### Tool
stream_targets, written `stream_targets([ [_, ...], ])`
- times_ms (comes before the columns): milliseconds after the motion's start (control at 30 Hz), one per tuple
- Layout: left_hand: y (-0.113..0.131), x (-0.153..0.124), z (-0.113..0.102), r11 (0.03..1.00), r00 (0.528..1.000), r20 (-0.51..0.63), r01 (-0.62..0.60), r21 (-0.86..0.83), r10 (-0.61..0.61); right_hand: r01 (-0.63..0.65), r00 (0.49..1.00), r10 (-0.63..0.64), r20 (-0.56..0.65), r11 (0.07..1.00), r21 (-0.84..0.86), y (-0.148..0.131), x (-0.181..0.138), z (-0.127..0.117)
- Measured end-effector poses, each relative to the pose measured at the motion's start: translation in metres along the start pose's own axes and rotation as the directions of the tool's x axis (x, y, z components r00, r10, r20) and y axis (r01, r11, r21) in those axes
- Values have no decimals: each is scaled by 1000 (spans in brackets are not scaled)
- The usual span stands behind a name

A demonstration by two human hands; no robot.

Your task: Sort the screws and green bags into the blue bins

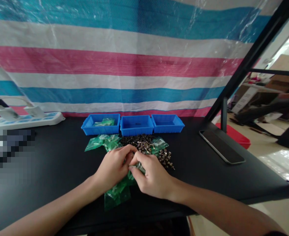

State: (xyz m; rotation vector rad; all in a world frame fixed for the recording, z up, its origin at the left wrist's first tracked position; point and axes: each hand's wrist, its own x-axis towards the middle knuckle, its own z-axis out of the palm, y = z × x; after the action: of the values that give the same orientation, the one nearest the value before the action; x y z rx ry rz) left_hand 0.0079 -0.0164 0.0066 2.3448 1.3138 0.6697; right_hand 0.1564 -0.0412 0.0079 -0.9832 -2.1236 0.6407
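Head view: the right hand [156, 175] pinches a small bag [140, 168] near the screws [166, 159] on the counter [60, 157]. The left hand [113, 165] is curled alongside; its grip is hidden. Recommended: pinch edges lightly, keeping the bag level.

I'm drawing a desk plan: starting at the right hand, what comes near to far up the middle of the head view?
Right hand, heap of small metal parts, middle blue tray, striped sheet.
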Motion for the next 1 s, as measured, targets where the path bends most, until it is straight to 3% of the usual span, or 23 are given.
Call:
stream_targets([
  [400, 4, 4, -10, 994, 997, -62, 47, -95, -53, -76, 997, 73, 33, 987, 139, -2, 0, 2],
  [533, 4, 2, -7, 998, 1000, -18, 22, -59, -23, -63, 997, 69, -34, 985, 158, -2, 1, 0],
  [667, 4, -1, -1, 999, 999, 46, -5, -41, 7, -53, 998, 56, -24, 989, 137, -1, 2, -1],
  [1000, 4, -1, -2, 999, 999, 35, -2, -33, 3, -61, 998, 63, -8, 990, 127, 1, 0, 2],
])
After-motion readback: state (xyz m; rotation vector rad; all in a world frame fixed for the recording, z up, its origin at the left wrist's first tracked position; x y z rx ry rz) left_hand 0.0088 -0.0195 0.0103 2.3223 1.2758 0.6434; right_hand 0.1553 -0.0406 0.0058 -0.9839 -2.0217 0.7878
